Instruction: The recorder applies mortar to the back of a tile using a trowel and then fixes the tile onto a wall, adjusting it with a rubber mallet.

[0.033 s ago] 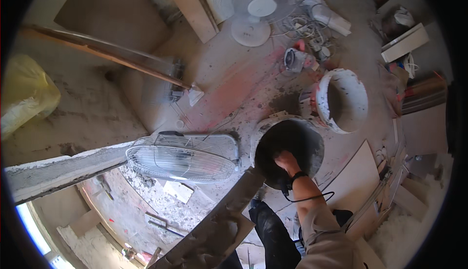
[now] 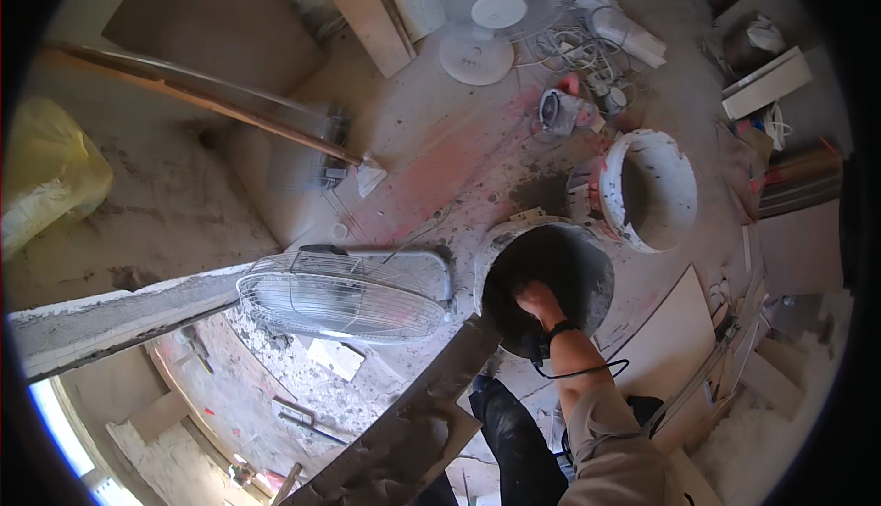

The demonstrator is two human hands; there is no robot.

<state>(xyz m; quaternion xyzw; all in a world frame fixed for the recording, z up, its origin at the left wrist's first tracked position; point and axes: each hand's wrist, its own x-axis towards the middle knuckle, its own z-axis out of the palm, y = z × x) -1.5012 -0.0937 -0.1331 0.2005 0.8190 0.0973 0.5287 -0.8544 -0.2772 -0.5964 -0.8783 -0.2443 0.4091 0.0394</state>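
Observation:
My right hand [image 2: 538,302] reaches down into a dark-stained bucket [image 2: 598,297] in front of me. Its fingers are curled closed, and whatever they grip is lost in the shadow inside. A black band [image 2: 563,329] circles that wrist, with a thin black cable [image 2: 606,373] looping beside the forearm. Left of the bucket, a long flat board [image 2: 404,433] smeared with wet grey mortar slants from the lower edge up to the bucket's rim. My left hand does not show.
A second, pale bucket [image 2: 680,166] stands just beyond. A caged floor fan [image 2: 340,297] lies at left, another fan [image 2: 498,11] at the far side. A power tool [image 2: 560,113] and tangled cables [image 2: 587,61] lie past the buckets. Leaning panels [image 2: 665,322] crowd the right.
The whole view has shifted very slightly. My right hand stays in the bucket, and the mortar-smeared board keeps its place.

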